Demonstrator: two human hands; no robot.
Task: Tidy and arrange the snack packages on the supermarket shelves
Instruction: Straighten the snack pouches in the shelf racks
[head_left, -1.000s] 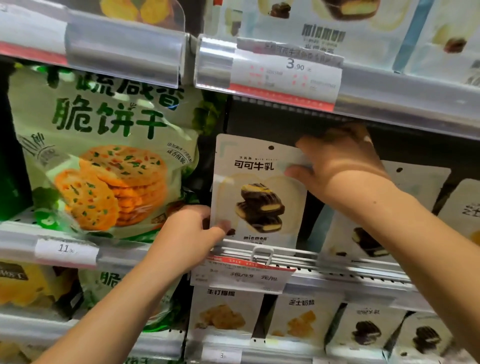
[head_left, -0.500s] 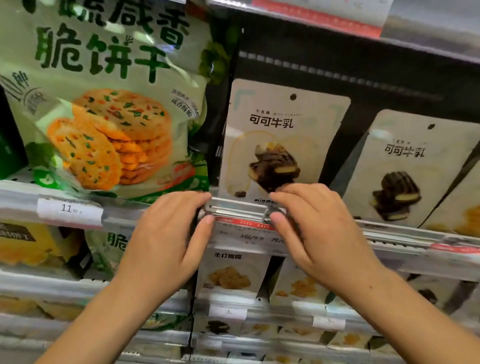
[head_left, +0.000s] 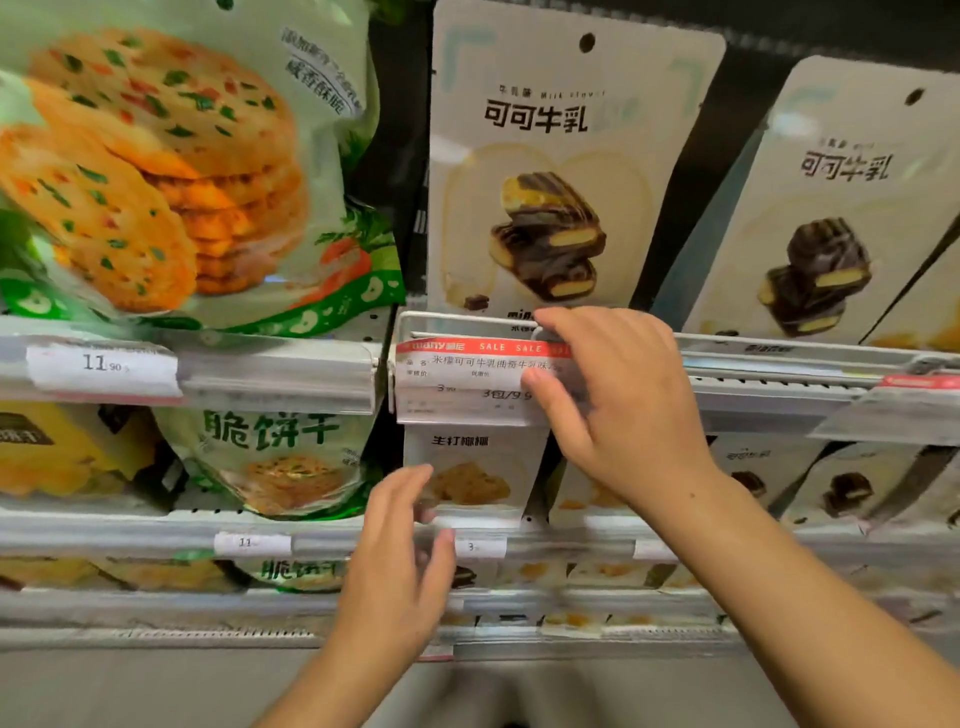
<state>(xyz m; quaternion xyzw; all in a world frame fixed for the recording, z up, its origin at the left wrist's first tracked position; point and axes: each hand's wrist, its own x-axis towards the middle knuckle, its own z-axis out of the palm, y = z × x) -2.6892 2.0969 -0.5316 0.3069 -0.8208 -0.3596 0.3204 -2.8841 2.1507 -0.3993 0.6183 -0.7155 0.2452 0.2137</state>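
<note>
White cocoa-milk packet, printed 可可牛乳, stands upright behind the shelf rail. The right hand pinches the red SALE price tag, marked 3包/9.9. The left hand hangs lower, fingers loose, holding nothing. The green biscuit bag sits above an 11.90 label.

A red-and-white paper sale tag in a clear plastic holder hangs on the front rail of the grey metal shelf edge. Left of that tag, on the same level, sits a small white paper price label reading 11.90. Below the sale tag, two more white price labels are fixed to the lower rail.
</note>
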